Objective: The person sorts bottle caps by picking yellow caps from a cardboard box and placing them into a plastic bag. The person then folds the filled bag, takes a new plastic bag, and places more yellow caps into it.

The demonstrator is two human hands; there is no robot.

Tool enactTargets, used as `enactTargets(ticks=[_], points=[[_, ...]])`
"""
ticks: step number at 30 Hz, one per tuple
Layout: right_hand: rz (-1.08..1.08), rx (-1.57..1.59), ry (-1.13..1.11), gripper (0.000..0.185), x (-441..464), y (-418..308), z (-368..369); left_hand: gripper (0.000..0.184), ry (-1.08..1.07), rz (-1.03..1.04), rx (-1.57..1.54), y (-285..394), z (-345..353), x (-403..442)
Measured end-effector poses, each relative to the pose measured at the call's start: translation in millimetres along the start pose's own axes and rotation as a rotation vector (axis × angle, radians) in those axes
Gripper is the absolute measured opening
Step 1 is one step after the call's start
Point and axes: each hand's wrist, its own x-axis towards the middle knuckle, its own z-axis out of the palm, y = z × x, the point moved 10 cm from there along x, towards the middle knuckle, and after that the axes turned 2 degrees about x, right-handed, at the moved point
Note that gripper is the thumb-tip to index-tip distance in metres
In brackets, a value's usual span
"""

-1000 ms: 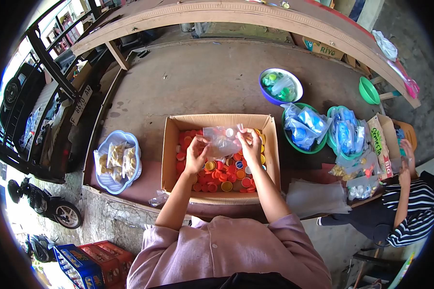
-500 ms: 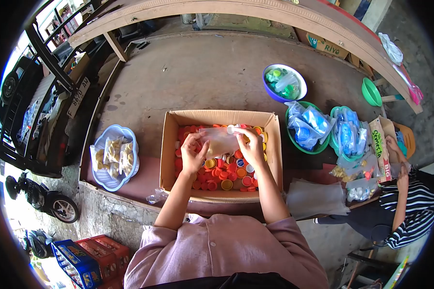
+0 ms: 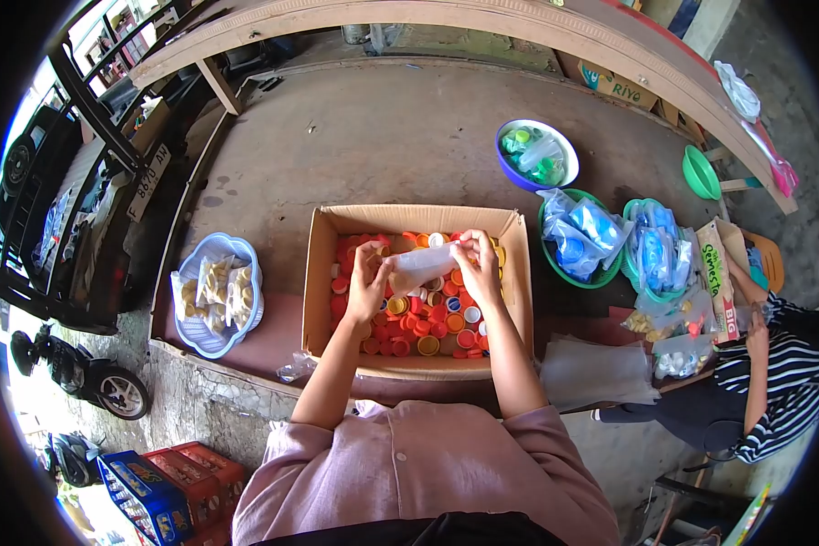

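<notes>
Both of my hands hold a clear plastic bag (image 3: 422,266) stretched between them, over a cardboard box (image 3: 409,366). My left hand (image 3: 369,277) pinches the bag's left end, and my right hand (image 3: 475,263) grips its right end. The bag looks flat. Beneath it the box contains many loose bottle caps (image 3: 416,324), mostly red and orange, with some yellow and white ones. Left of the box stands a pale blue basket (image 3: 257,309) with bags of cream-coloured caps (image 3: 215,280) in it.
On the right are a purple-rimmed bowl (image 3: 574,164), green basins (image 3: 601,282) of blue-cap bags, flat plastic sheets (image 3: 599,373) and a Semesta box (image 3: 714,273). Another person (image 3: 778,382) in striped sleeves works there. A wooden beam (image 3: 446,20) crosses the far side.
The bag has gone from crumpled to stretched flat between my hands. The white cap near my right fingers has left them. The other person's hands have moved down and closer together.
</notes>
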Motion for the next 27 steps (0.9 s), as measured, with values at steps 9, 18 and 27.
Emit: enactTargets(ticks=[9, 18, 27], points=[[0.157, 0.028, -0.154, 0.014, 1, 34, 9, 0.01, -0.144, -0.06, 0.055, -25, -3, 5], [0.077, 0.276, -0.122, 0.012, 1, 23, 9, 0.011, -0.109, 0.042, 0.146, -7, -1, 3], [-0.107, -0.062, -0.079, 0.022, 1, 0, 6, 0.01, -0.099, -0.026, 0.055, -13, -9, 6]])
